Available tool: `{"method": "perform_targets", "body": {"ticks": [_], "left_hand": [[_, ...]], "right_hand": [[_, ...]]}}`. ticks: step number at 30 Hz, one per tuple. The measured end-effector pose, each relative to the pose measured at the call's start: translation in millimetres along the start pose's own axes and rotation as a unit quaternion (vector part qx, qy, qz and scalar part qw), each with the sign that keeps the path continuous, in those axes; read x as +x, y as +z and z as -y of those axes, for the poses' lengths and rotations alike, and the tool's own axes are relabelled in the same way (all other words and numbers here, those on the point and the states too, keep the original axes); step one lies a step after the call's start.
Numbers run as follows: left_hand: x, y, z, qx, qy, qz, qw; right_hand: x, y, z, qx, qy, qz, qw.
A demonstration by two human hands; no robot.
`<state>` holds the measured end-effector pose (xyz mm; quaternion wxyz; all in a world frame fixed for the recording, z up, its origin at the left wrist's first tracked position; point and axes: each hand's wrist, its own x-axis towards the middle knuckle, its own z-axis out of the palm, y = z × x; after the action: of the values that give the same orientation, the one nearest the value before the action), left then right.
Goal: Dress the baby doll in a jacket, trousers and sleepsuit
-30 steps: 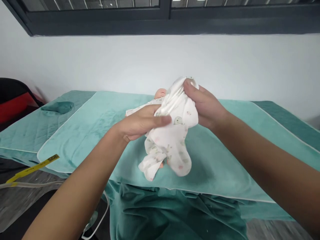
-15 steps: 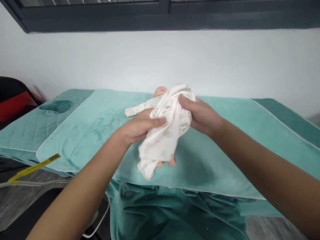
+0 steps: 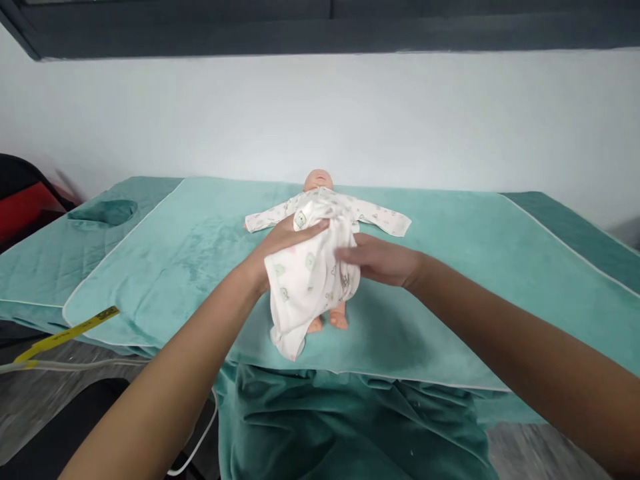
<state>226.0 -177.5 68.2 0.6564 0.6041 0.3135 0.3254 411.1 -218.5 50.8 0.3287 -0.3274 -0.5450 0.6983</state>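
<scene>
Bunched between my hands is a white baby garment [image 3: 305, 273] printed with small green and pink figures; its exact cut is hidden by the folds. My left hand [image 3: 285, 243] grips it from the left, thumb over the top. At its right edge my right hand [image 3: 385, 259] holds it, the fingers partly behind the cloth and slightly blurred. Beyond and beneath it, a baby doll [image 3: 319, 179] lies on its back with its head away from me. It wears a printed long-sleeved top [image 3: 383, 215] with both sleeves spread. Its bare feet [image 3: 339, 319] show below the garment.
The doll lies on a padded bed with a turquoise cover [image 3: 450, 300], with a face hole [image 3: 103, 212] at its left end. A white wall [image 3: 320, 113] stands behind. A yellow tag [image 3: 75, 331] and white cable [image 3: 203, 437] are at the lower left.
The garment has come lower and its printed side has spread open toward me. My right hand has moved down and slightly left. The doll's head and right-hand sleeve are now uncovered.
</scene>
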Motion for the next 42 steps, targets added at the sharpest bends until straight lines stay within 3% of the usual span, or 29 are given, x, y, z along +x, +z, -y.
{"method": "perform_targets", "body": {"ticks": [5, 7, 10, 12, 18, 21, 25, 30, 34, 38, 42], "left_hand": [[0, -10.1, -4, 0.1, 0.021, -0.013, 0.995], [-2, -17.1, 0, 0.085, -0.004, 0.041, 0.995], [-7, -28.2, 12, 0.036, -0.064, 0.159, 0.984], [-10, -30.6, 22, 0.002, -0.079, 0.187, 0.979], [-16, -12.5, 45, -0.196, -0.05, 0.061, 0.977], [-20, -10.2, 51, -0.19, -0.114, 0.08, 0.972], [-25, -11.0, 53, -0.105, -0.214, 0.133, 0.962], [-29, 4.0, 61, -0.075, -0.286, 0.137, 0.945], [-32, 8.7, 66, -0.072, -0.31, 0.13, 0.939], [-42, 2.4, 56, -0.07, -0.297, 0.129, 0.943], [-61, 2.4, 38, -0.079, -0.268, 0.183, 0.942]], "right_hand": [[2, 4, -2, 0.043, -0.041, 0.006, 0.998], [1, 9, -5, 0.034, -0.036, 0.009, 0.999], [-4, 12, -11, 0.058, -0.064, -0.053, 0.995], [-8, 13, -18, 0.085, -0.083, -0.091, 0.989], [-16, 18, -53, 0.121, -0.056, -0.156, 0.979], [-26, 20, -71, 0.126, -0.031, -0.182, 0.975], [-45, 22, -92, 0.135, -0.001, -0.247, 0.96], [-63, 26, -119, 0.14, 0.061, -0.289, 0.945], [-67, 24, -126, 0.049, 0.073, -0.323, 0.942], [-66, 26, -120, -0.048, 0.082, -0.365, 0.926], [-68, 43, -114, -0.011, 0.063, -0.372, 0.926]]}}
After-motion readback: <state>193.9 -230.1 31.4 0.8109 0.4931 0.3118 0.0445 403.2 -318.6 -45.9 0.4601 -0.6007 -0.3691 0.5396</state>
